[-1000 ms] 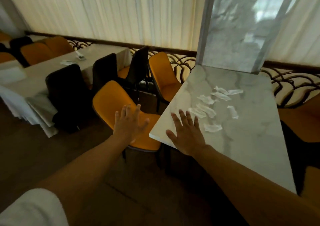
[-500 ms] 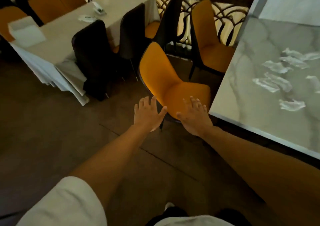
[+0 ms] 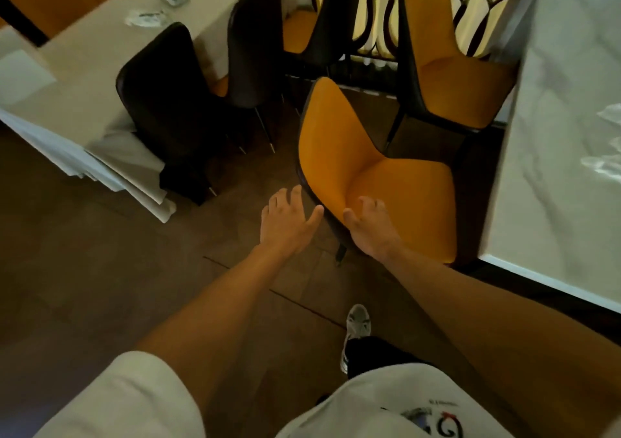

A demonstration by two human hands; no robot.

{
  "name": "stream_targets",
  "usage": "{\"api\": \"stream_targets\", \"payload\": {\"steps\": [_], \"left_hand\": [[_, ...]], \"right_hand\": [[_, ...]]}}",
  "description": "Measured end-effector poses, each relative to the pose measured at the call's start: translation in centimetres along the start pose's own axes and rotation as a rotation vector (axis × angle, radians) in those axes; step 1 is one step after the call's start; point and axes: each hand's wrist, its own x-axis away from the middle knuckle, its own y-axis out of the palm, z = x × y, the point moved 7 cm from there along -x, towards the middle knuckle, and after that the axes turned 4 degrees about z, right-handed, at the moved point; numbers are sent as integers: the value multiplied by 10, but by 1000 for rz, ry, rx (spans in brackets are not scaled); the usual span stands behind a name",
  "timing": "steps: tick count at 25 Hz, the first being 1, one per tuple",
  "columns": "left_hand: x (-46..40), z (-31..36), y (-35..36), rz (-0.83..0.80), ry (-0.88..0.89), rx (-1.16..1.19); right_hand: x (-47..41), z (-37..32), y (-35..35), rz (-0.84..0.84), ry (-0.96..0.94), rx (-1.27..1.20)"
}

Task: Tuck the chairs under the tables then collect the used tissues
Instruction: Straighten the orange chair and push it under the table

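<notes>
Hands now at the pulled-out chair, off the marble worktop.

Worktop (image 3: 554,168) lies right of both hands; the orange chair (image 3: 376,175) stands directly ahead, angled, its seat beside the worktop edge and not yet tucked. Right hand (image 3: 371,227) has moved from the worktop to the seat's near edge, fingers resting on it, no closed grip visible. Left hand (image 3: 287,222) hovers open just left of the seat. Used tissues (image 3: 605,155) remain on the worktop, far right, uncollected; chair-tucking appears underway.

Single head view — steeply downward, close over chair (image 3: 376,182)
</notes>
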Motion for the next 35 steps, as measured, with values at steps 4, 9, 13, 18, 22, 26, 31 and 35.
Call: {"api": "stream_targets", "payload": {"steps": [4, 9, 13, 18, 22, 26, 31, 35], "left_hand": [[-74, -34, -13, -59, -18, 20], [-171, -69, -11, -207, 63, 132], [-242, -86, -6, -399, 274, 247], [-314, -69, -25, -494, 603, 142], [-358, -12, -33, -429, 835, 132], [-406, 30, -19, -462, 893, -5], [-428, 55, -13, -520, 751, 237], [-452, 61, 15, -813, 78, 409]], "right_hand": [[-66, -41, 16, 24, 155, -201], [-139, -86, 36, 175, 400, -296], [-162, -97, 50, 370, 636, -320], [-156, -100, 69, 530, 1030, -377], [-167, -100, 80, 601, 1141, -508], [-169, -103, 83, 785, 1140, -394], [-161, -105, 81, 900, 1235, -366], [-154, -110, 92, 1007, 1464, -504]]}}
